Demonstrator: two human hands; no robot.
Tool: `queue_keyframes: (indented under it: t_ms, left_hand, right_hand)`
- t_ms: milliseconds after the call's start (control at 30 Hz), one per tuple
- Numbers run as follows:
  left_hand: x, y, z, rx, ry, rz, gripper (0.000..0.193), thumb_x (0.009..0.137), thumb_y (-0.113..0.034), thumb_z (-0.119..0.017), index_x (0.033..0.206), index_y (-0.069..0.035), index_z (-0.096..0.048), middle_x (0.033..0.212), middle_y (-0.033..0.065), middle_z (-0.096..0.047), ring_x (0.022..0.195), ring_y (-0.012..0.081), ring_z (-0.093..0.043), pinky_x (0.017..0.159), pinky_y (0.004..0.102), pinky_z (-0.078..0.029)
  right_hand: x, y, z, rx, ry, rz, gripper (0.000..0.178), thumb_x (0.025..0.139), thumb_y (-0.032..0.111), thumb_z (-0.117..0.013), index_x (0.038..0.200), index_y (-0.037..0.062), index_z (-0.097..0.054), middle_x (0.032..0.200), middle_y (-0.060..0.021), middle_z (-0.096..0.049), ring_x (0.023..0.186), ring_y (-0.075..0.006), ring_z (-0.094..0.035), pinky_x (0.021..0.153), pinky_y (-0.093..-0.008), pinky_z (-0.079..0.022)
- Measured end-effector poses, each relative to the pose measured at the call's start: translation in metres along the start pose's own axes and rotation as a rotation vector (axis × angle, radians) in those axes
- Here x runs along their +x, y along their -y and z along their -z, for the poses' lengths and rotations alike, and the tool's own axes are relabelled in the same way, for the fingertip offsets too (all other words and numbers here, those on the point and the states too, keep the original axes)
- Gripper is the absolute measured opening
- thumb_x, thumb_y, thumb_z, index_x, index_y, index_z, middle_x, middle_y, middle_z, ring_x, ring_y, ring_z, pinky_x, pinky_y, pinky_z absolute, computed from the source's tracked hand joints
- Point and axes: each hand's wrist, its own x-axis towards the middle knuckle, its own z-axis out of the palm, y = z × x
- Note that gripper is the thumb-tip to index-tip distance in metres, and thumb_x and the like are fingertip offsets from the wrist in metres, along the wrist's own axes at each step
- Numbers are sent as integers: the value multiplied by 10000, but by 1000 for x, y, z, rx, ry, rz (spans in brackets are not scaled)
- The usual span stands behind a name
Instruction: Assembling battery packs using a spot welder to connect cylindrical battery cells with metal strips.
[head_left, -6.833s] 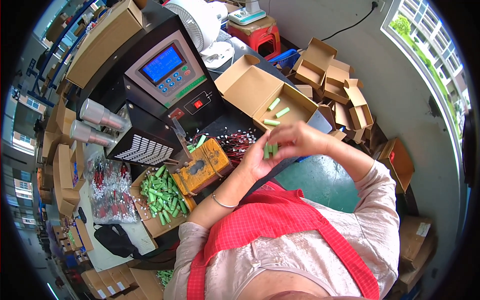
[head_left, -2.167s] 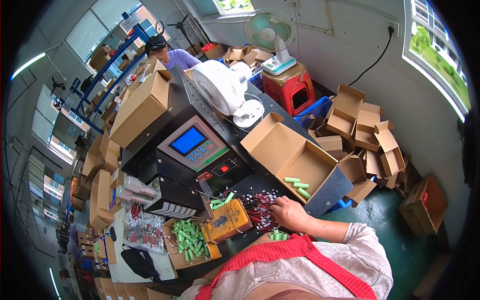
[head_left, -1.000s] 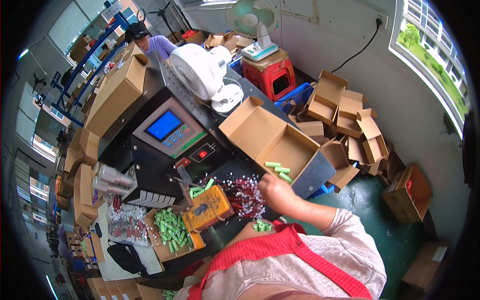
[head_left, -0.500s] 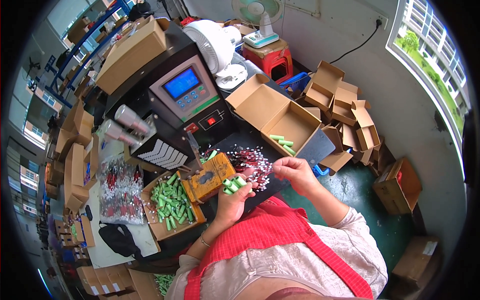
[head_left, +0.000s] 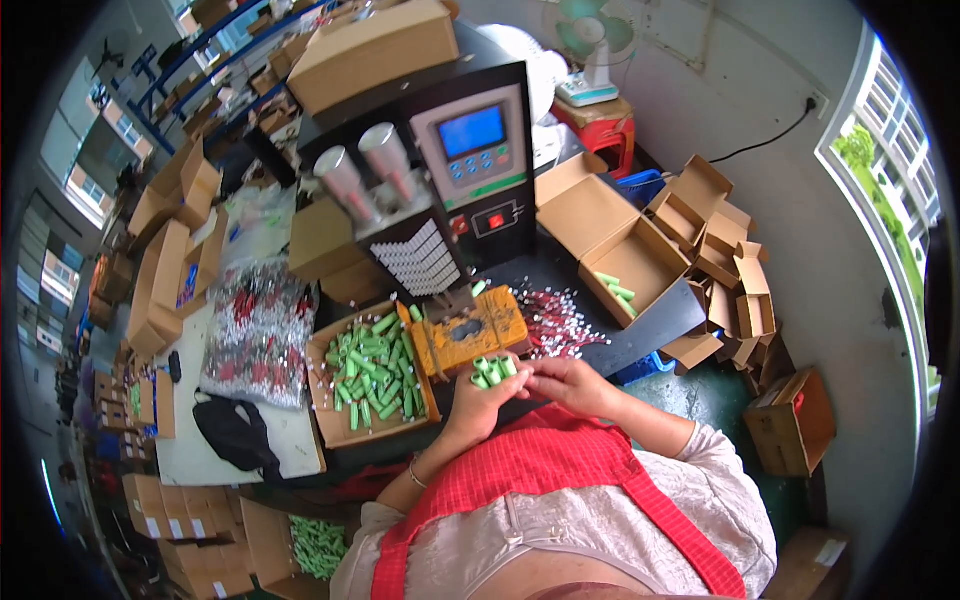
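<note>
Several small green cylinders (head_left: 492, 373), like battery cells, stand bunched together in my left hand (head_left: 478, 408), with its fingers wrapped round them. My right hand (head_left: 575, 388) meets it at the right side of the bunch. Its fingertips are pinched together, and whatever they hold is too small to make out. Just beyond both hands sits a worn yellow block (head_left: 505, 322) with a dark patch on its top. A pile of red wire leads (head_left: 548, 325) with white ends spreads to the right of the block.
A black machine (head_left: 468, 215) with a blue screen stands behind the block. To the left are a carton (head_left: 350, 436) of green cylinders and a clear bag (head_left: 258, 345) of wire leads. An open carton (head_left: 652, 258) on the right holds a few cylinders; empty cartons (head_left: 722, 245) pile beyond.
My right hand has come away from the wire leads, moving left and nearer to me, up against my left hand. My left hand keeps the green cylinders. The view has shifted.
</note>
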Motion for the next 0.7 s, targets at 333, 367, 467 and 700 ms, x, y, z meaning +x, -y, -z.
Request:
queue_keyframes:
  t_ms: [333,367,467,700]
  left_hand:
    - [27,-40,48,858,-221,-541,226,688,-49,-731,874,-17,-608,796,88,-604,729,196,-606,632,301,-494]
    - [31,-43,49,935,-234,-619,231,677,-59,-734,868,-17,-612,785,108,-611,711,240,-606,629,317,-483]
    - [37,-47,50,1084,-259,-551,222,690,-112,-712,880,-44,-618,789,113,-615,717,286,-605,620,343,-484]
    - [42,-42,55,1099,-275,-512,209,698,-121,-688,881,-57,-610,756,117,-608,685,299,-608,601,357,-486]
  right_hand:
    - [61,41,3,-154,-120,-161,249,878,223,-578,821,-8,-647,663,-7,-594,610,-55,-531,538,-214,-431]
    - [67,30,2,-168,-124,-75,274,884,250,-566,800,-1,-642,654,-1,-587,589,-52,-517,515,-215,-412]
    - [79,37,-2,-151,-49,-170,292,900,276,-534,840,9,-636,636,-1,-569,559,-49,-497,503,-207,-401]
    - [93,32,-2,-3,25,-295,300,909,267,-516,863,-5,-632,646,0,-545,546,-50,-467,510,-195,-400]
